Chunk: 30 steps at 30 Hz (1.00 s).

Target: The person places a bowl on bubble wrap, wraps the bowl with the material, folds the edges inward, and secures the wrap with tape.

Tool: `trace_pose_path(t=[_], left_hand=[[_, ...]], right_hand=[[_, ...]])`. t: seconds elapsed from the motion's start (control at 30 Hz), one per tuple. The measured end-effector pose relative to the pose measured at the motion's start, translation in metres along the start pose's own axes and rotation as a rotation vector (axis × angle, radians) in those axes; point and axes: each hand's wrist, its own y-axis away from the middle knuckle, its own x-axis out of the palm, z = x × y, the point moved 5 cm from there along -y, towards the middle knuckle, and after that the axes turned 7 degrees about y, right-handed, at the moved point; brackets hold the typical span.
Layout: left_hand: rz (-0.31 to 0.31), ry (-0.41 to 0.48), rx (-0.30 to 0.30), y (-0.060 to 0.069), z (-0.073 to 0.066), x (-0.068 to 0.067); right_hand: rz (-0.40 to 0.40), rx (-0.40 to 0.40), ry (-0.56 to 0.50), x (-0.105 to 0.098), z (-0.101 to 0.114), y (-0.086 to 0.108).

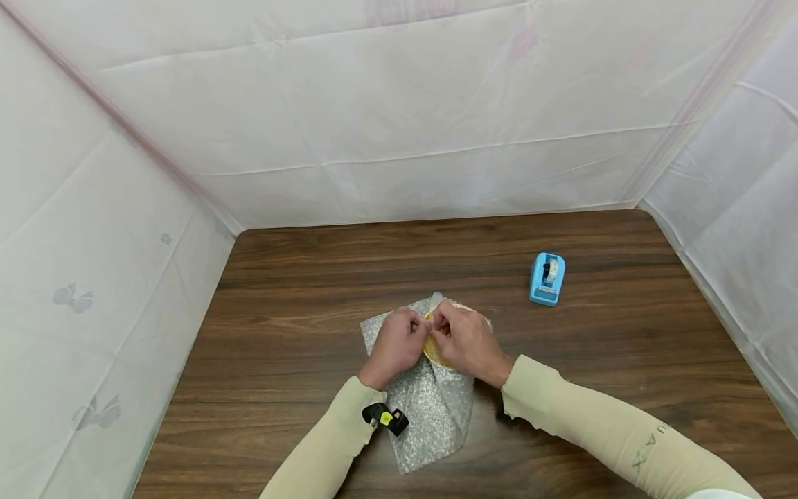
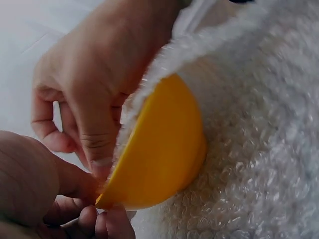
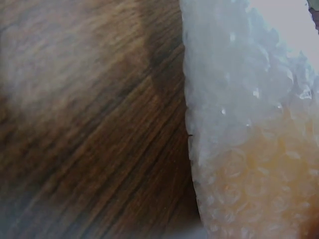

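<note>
A yellow bowl-like object lies partly inside bubble wrap, which spreads over the table in the head view. My left hand pinches the edge of the yellow object at its left side. The right hand pinches the bubble wrap at that same edge, its fingertips close to the left ones. Through the wrap in the right wrist view, a yellow tint shows; the right hand is mostly out of that view.
A light blue tape dispenser with a roll in it stands on the brown wooden table, to the right and behind the hands. Pale sheets hang around the back and sides of the table.
</note>
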Motion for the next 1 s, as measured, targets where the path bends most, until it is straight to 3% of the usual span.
trace_pose_path(t=[0.3,0.53,0.83,1.0], left_hand=[[-0.076,-0.224,0.111,0.008,-0.008,0.002],[-0.134,-0.283,0.16,0.011,-0.006,0.002],[-0.153,-0.293,0.192,0.011,-0.007,0.003],[-0.166,-0.302,0.21,0.01,-0.008,0.004]], right_hand=[[-0.069,0.021,-0.153,-0.013,-0.008,0.005],[-0.091,-0.027,-0.097,-0.029,-0.023,0.014],[0.057,-0.22,0.068,-0.04,-0.033,0.026],[0.224,-0.321,0.202,-0.044,-0.041,0.029]])
